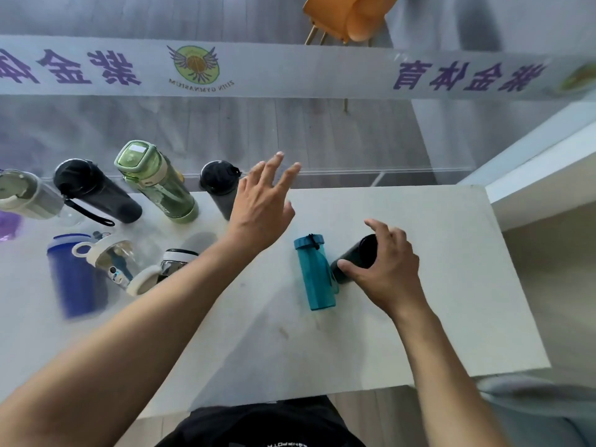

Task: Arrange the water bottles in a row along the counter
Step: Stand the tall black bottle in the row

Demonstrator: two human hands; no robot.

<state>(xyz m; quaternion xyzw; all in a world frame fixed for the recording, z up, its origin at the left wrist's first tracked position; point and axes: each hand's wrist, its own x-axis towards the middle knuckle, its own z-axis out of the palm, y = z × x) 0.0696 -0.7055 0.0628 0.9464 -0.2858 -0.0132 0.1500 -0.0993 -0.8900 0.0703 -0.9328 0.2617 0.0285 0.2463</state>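
Along the far edge of the white counter (419,317) stand a grey bottle (27,196), a black bottle with a strap (96,191), a green bottle (158,183) and a dark grey bottle (221,187). My left hand (263,208) hovers with its fingers spread just right of the dark grey bottle and holds nothing. A teal bottle (314,272) stands mid-counter. Right beside it, my right hand (383,266) grips a black bottle (356,258). Nearer on the left are a blue bottle (74,275), a clear bottle with a white lid (113,262) and a chrome-and-black bottle (175,264).
A glass pane with purple lettering and a round logo (196,64) rises behind the counter's far edge. A purple object (8,225) shows at the left border. An orange chair (348,17) stands beyond the glass. A white ledge (541,175) adjoins the counter at the right.
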